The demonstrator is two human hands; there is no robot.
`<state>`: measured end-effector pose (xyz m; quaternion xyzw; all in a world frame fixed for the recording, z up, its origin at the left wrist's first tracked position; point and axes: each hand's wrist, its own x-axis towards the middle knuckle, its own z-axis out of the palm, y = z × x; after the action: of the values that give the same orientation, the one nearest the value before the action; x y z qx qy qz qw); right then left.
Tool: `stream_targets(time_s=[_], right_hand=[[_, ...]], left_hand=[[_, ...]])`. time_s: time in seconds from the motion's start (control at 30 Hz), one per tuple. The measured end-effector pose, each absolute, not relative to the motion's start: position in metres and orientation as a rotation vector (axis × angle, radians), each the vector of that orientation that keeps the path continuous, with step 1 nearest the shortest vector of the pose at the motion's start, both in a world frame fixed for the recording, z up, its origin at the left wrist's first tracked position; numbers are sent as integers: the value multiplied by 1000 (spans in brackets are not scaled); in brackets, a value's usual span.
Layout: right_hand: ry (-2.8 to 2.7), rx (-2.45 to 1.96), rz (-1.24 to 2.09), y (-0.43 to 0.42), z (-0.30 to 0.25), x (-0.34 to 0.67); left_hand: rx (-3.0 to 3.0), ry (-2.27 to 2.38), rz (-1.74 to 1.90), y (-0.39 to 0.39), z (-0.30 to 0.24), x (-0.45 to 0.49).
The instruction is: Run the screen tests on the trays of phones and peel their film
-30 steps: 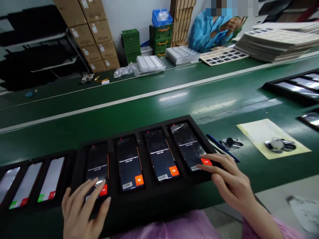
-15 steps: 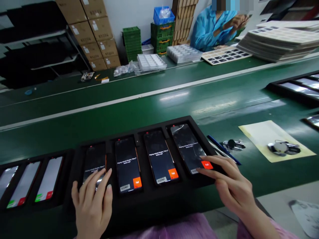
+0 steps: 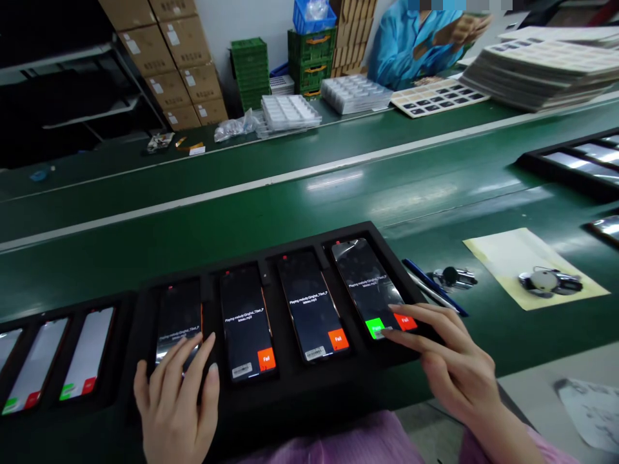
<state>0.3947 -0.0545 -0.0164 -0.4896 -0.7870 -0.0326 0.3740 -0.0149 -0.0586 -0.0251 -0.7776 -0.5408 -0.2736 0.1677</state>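
The rightmost phone (image 3: 362,277) in the black tray (image 3: 385,250) lies ahead-left of the nearer right hand (image 3: 459,357), long axis running front to back; that hand's parted fingertips are at its near end, contact unconfirmed. The left hand (image 3: 178,399), fingers spread, covers the near end of the tray's leftmost phone (image 3: 181,312). Green worktop (image 3: 217,232) extends beyond the tray's far wall; a blue pen (image 3: 416,272) lies beside its right wall.

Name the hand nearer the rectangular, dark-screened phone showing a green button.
Right. The right hand is over that phone's lower end; the left hand is well to its left, over another dark-screened phone.
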Motion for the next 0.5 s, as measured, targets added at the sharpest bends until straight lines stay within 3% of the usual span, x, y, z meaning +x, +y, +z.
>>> stream_targets(time_s=[0.27,0.5], right_hand=[[-2161,-1054,-36,-47,-1,354],[-2311,-848,45,-29,4,312]], left_hand=[[-2436,-1158,-967,-70,-8,-15],[-2428,-1284,-871,-79,-12,-28]])
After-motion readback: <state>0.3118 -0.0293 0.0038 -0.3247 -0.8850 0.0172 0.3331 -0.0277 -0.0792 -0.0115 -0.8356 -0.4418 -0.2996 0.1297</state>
